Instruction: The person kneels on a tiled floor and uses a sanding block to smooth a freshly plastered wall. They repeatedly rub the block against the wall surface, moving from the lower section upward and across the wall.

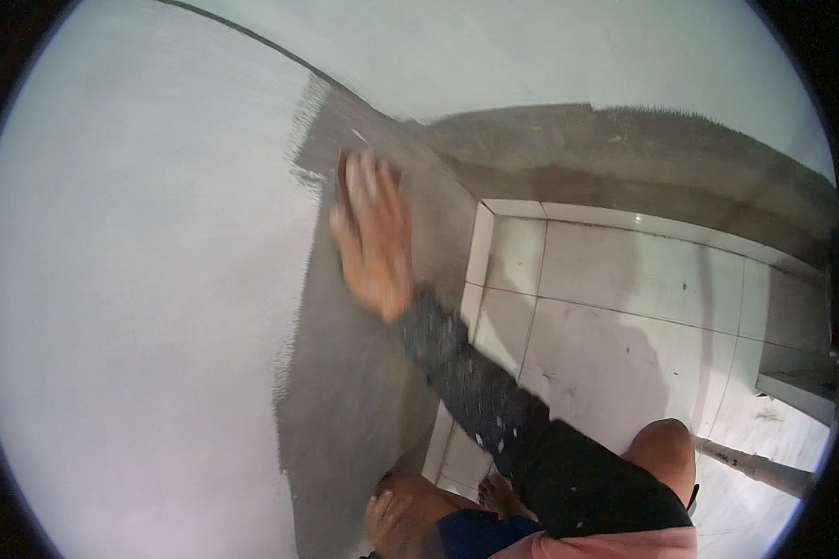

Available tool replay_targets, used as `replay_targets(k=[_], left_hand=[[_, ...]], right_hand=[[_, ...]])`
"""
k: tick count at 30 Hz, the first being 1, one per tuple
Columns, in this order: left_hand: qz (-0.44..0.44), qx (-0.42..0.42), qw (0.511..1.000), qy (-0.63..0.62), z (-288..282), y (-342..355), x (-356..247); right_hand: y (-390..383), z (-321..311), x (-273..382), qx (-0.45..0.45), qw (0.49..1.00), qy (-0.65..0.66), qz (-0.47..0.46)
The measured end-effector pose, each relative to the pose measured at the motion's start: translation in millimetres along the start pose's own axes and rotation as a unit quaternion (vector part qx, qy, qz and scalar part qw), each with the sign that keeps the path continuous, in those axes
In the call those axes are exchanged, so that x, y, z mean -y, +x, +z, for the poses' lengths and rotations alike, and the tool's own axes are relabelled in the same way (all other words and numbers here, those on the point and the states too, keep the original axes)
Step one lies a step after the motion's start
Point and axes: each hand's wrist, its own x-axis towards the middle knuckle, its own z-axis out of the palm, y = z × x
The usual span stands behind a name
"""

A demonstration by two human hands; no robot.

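My right hand (375,238), slightly blurred, reaches up along the wall with its fingers stretched over a flat reddish-brown pad (343,175). Only the pad's edges show beside the fingers; it looks like a piece of sandpaper, pressed against the bare grey band (345,391) of the wall. White paint (158,279) borders this band on the left with a ragged brushed edge. Down at the lower edge, my left hand (387,517) lies on my bent knee, fingers loosely spread and holding nothing.
The wall corner is ahead, where another grey strip (625,149) runs low along the adjoining white wall (643,56). Pale floor tiles (606,270) with tile skirting lie to the right. A pole (755,466) and a dark-topped ledge (802,387) stand at the far right.
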Motion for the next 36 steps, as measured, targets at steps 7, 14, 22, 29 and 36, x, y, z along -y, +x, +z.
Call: replay_targets(k=[7, 14, 22, 29, 36], left_hand=[[0.008, -0.014, 1.000, 0.006, 0, -9, 3], [0.049, -0.051, 0.997, 0.014, 4, 10, 5], [0.002, 0.043, 0.999, 0.010, -23, 19, -12], [-0.011, 0.083, 0.995, 0.058, -25, 18, -13], [-0.025, 0.027, 0.998, 0.055, -21, 2, -10]], right_hand=[[32, 2, 6, -0.042, 0.997, -0.012, -0.059], [5, -1, 37, -0.009, 0.994, -0.082, -0.074], [8, 0, 54, -0.044, 0.993, -0.070, -0.087], [95, 17, 33, -0.156, 0.971, -0.151, -0.100], [78, 12, -45, -0.193, 0.969, -0.048, -0.143]])
